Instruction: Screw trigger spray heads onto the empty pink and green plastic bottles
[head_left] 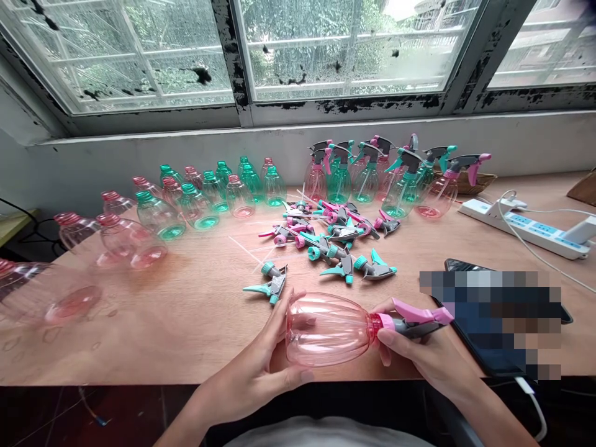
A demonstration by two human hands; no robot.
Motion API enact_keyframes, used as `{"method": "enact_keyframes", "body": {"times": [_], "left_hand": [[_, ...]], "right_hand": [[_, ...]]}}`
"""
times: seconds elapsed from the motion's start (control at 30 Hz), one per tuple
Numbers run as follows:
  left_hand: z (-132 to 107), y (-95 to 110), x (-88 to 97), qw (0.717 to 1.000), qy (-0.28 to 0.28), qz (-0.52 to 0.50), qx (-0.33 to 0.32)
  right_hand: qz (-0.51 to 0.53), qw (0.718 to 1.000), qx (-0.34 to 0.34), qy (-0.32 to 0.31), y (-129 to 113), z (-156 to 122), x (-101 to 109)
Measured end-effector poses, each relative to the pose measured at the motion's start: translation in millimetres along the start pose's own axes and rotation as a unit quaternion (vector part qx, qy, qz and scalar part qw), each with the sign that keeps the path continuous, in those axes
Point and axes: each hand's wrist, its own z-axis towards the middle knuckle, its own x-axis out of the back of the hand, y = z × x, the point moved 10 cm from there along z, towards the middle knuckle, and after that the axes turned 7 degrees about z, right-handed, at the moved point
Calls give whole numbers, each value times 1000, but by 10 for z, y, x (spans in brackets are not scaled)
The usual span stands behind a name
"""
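Note:
A clear pink plastic bottle (pixel 326 328) lies on its side just above the table's front edge. My left hand (pixel 261 366) is wrapped round its base end. My right hand (pixel 419 357) grips its neck, where a pink and grey trigger sprayer head (pixel 416 316) sits on the bottle, pointing right. Just beyond the bottle a heap of loose sprayer heads (pixel 326 239) in pink, teal and grey lies on the wooden table (pixel 186 310), with thin white dip tubes sticking out.
Several open pink and green bottles (pixel 195 202) stand at the left and back. Several bottles with sprayer heads (pixel 395 177) stand at the back right by the window wall. A white power strip (pixel 526 226) and a phone (pixel 493 323) lie at the right.

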Motion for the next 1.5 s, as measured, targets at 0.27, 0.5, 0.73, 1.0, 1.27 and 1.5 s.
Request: {"method": "enact_keyframes", "body": {"times": [0.27,0.5,0.73,1.0,1.27,1.5], "left_hand": [[4,87,-2,1000,10,-2,-23],[11,32,-3,999,1,-34,4],[3,89,-6,1000,12,-4,-18],[24,76,-8,1000,-4,-22,0],[-2,41,5,1000,12,7,1],[7,83,-11,1000,-3,4,-22]], "right_hand": [[3,1000,2,13,-2,-9,15],[35,999,4,39,-26,-24,32],[-1,1000,10,24,-49,-8,20],[35,998,2,54,-33,-35,38],[32,998,8,44,-47,-19,23],[54,998,9,30,-39,-14,-2]]}}
